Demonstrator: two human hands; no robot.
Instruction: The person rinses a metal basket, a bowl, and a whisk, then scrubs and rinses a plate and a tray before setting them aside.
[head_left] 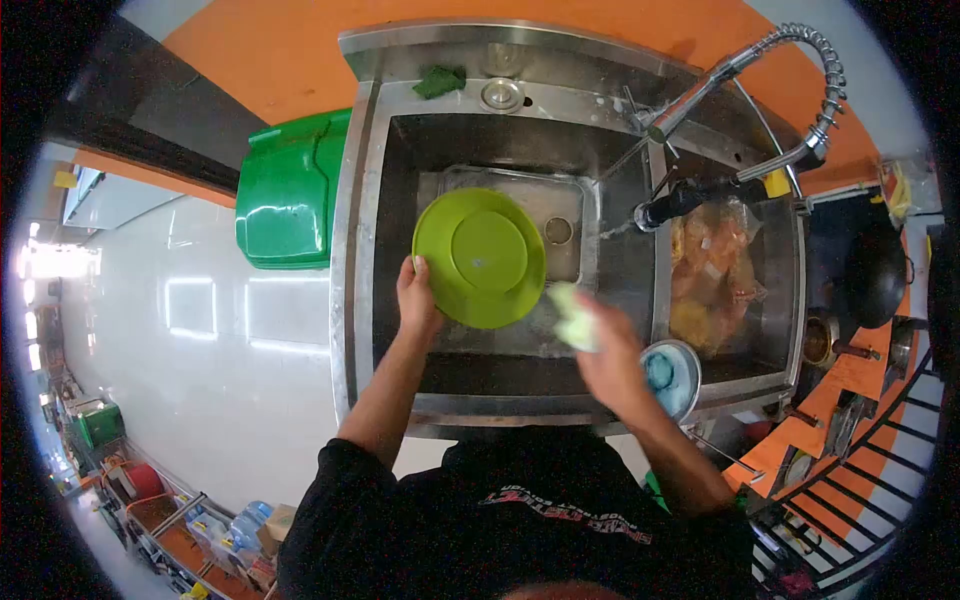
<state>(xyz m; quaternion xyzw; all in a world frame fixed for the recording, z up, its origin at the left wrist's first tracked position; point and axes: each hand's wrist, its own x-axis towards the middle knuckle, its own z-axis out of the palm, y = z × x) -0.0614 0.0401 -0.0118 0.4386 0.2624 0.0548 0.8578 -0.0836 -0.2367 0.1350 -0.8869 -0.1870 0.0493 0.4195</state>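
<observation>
A round green plate (480, 258), its underside with a raised ring facing up, is held over the left sink basin by my left hand (417, 296), which grips its lower left rim. To the right of the plate, my right hand (608, 355) is closed on a pale green cloth (574, 318), both blurred by motion. The cloth is apart from the plate. Beneath the plate, a clear rectangular tray (590, 205) lies in the basin near the round drain (559, 231).
A metal bowl with bluish liquid (671, 378) stands at the front divider. Bagged food (712, 260) fills the right basin. The spring faucet (825, 100) arches at the back right; a dark green scouring pad (440, 82) lies on the back ledge. A green bin (285, 190) stands left.
</observation>
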